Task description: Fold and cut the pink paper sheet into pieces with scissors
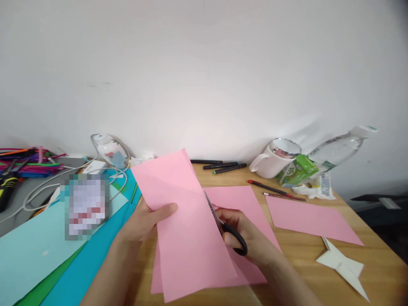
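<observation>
My left hand grips a folded sheet of pink paper by its left edge, thumb on top and fingers hidden underneath. In my right hand is a pair of scissors with black handles. The blades point up and to the left, right at the paper's right edge; I cannot tell how far apart they are. Beneath, a larger pink sheet lies flat on the wooden table. Off to the right rests a separate pink strip.
Blue and green papers and a blurred-out object lie at left. Black markers, a white mug, a green carton and a tilted bottle stand along the wall. A folded white paper star sits at front right.
</observation>
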The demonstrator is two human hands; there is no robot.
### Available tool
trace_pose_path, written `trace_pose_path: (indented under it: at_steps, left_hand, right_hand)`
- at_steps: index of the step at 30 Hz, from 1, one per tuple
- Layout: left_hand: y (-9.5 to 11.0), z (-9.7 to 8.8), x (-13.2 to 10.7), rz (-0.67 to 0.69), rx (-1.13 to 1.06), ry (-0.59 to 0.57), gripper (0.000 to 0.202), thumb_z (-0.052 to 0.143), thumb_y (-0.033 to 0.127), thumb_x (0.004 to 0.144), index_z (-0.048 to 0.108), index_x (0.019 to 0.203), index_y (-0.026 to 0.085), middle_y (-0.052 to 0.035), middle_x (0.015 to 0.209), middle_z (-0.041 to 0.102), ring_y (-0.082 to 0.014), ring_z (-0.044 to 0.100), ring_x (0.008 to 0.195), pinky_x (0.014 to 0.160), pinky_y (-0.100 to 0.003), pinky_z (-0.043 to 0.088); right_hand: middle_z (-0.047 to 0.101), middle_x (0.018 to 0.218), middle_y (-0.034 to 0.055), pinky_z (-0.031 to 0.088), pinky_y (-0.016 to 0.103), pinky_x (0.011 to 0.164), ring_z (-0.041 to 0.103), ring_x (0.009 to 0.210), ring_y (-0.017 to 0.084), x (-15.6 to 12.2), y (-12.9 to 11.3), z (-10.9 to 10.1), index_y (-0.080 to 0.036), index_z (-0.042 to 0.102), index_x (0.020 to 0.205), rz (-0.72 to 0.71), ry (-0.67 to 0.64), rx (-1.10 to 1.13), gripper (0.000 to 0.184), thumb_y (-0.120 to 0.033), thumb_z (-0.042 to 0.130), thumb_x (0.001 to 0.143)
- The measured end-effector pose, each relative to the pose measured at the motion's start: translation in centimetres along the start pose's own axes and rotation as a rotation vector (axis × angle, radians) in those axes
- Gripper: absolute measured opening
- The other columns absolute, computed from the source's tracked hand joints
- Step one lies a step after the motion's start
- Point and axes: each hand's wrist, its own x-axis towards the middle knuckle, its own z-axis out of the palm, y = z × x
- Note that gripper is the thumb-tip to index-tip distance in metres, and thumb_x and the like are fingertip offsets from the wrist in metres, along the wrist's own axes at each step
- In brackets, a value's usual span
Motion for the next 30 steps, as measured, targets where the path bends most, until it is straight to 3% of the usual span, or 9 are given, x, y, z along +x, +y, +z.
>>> trace_pose_path:
  at_steps: [6, 11, 30]
  left_hand:
    - [-0.06, 0.31, -0.14, 0.008, -0.011, -0.024, 0.031, 0.078, 0.019, 0.058, 0.068, 0.087, 0.018, -0.0050, 0.085, 0.074, -0.0229, 0.068, 0.074, 0.064, -0.029, 0.056]
    - [-0.15, 0.33, -0.16, 0.003, -0.012, -0.017, 0.029, 0.079, 0.021, 0.057, 0.068, 0.084, 0.016, -0.0049, 0.081, 0.073, -0.0204, 0.067, 0.068, 0.059, -0.027, 0.055]
    - [-0.42, -0.50, 0.29, -0.042, -0.051, -0.134, 0.027, 0.078, 0.020, 0.060, 0.069, 0.085, 0.016, -0.0041, 0.083, 0.073, -0.0186, 0.066, 0.068, 0.061, -0.028, 0.056]
  right_hand:
    - [0.056, 0.063, -0.0018, 0.039, 0.022, 0.052, 0.047, 0.054, 0.010, -0.06, 0.32, 0.00, -0.016, 0.063, 0.080, 0.015, 0.042, -0.025, 0.022, -0.029, 0.075, 0.067]
    - [0.054, 0.062, -0.0029, 0.036, 0.021, 0.051, 0.045, 0.054, 0.009, -0.15, 0.56, -0.21, -0.016, 0.063, 0.077, -0.011, 0.039, 0.014, 0.022, -0.029, 0.077, 0.065]
    - [0.056, 0.060, -0.0017, 0.037, 0.023, 0.056, 0.048, 0.059, 0.012, -0.10, 0.94, -0.37, -0.017, 0.070, 0.085, -0.021, 0.058, -0.049, 0.024, -0.031, 0.076, 0.066]
